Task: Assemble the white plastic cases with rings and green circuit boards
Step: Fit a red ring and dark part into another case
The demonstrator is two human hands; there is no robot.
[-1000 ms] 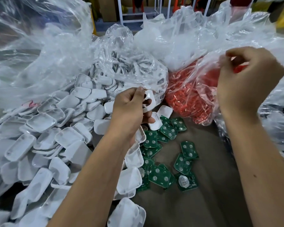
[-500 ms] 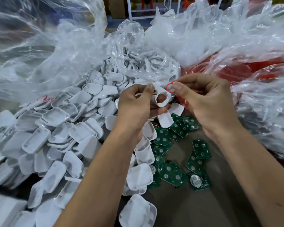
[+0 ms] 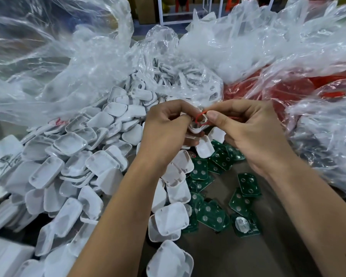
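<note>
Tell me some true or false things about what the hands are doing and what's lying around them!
1. The left hand holds a white case. True.
2. The right hand pinches a blue ring. False: the red ring it pinches is held right at the case.
3. The green circuit boards lie loose on the brown table, below the hands. True.
4. The pile of white cases sits on the person's right side. False: it is on the left.
5. The bag of red parts is closed with a lid. False: it is a crinkled clear plastic bag, no lid.
</note>
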